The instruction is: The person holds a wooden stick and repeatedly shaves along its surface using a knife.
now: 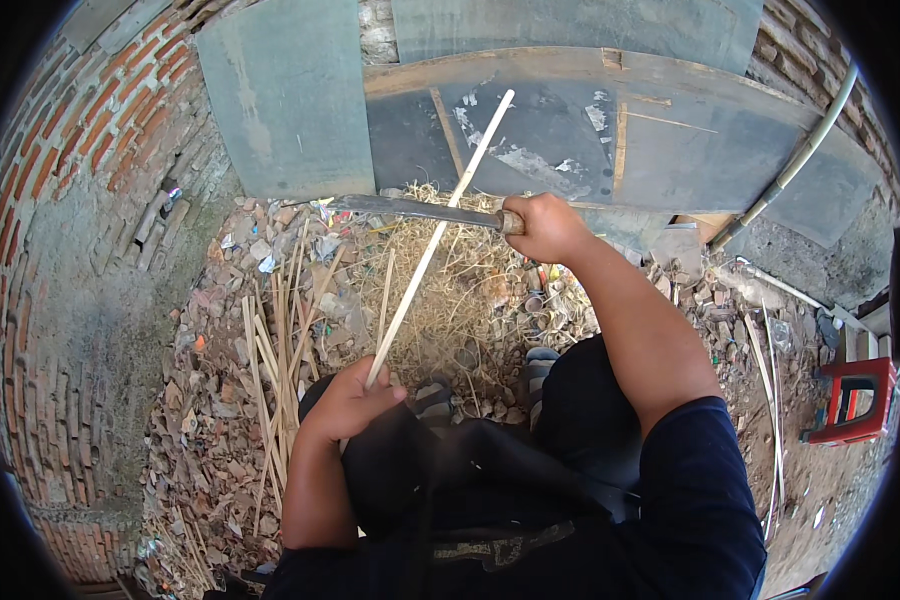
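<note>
While the fingers of the left hand [355, 402] clamp a pale stick [422, 270] by its near end, those of the right hand [547, 230] grip a knife [470, 216], its blade [390, 207] crossing the stick. Thin strands [470, 285] cover the ground [205, 450] beneath; more sticks [282, 345] lie toward its left edge, a red stool [845, 433] near its right.

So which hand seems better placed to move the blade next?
Probably the right hand: it grips the knife by its handle. The left hand holds the pale stick near its lower end.
</note>
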A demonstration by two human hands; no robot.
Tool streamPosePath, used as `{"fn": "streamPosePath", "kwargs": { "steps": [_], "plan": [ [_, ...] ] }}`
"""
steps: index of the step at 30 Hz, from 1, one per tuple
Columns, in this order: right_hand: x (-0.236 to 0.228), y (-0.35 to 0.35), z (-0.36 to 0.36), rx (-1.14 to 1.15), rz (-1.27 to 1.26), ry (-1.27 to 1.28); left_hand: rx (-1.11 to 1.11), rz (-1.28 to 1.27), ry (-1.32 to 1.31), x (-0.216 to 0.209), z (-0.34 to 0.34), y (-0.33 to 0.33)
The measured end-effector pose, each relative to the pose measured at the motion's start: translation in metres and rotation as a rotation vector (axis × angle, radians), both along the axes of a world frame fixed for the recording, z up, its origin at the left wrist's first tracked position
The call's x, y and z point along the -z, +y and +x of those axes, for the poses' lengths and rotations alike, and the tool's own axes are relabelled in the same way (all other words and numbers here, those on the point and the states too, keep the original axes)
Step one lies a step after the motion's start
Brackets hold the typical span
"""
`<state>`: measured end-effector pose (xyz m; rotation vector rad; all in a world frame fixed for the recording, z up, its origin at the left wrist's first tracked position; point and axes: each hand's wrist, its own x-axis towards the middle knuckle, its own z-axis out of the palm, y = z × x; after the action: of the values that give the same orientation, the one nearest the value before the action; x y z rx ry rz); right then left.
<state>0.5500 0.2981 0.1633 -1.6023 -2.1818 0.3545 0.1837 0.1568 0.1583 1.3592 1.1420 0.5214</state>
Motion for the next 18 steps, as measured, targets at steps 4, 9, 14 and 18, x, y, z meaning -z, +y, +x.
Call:
{"fn": "streamPosePath", "kwargs": {
  "steps": [4, 9, 14, 18],
  "plan": [
    [0.006, 0.0, 0.002, -0.015, -0.008, -0.024, 0.023, 0.019, 0.058, -0.004, -0.001, 0.0],
    [0.004, 0.001, -0.014, -0.042, -0.01, -0.017, -0.041, -0.09, 0.01, -0.007, -0.011, -0.006],
    [0.003, -0.001, -0.01, -0.028, 0.009, -0.008, -0.032, 0.037, 0.058, -0.001, -0.008, -0.007],
    [-0.003, -0.003, -0.004, -0.054, 0.315, -0.267, -0.015, 0.105, 0.082, -0.003, 0.002, -0.01]
  ]
}}
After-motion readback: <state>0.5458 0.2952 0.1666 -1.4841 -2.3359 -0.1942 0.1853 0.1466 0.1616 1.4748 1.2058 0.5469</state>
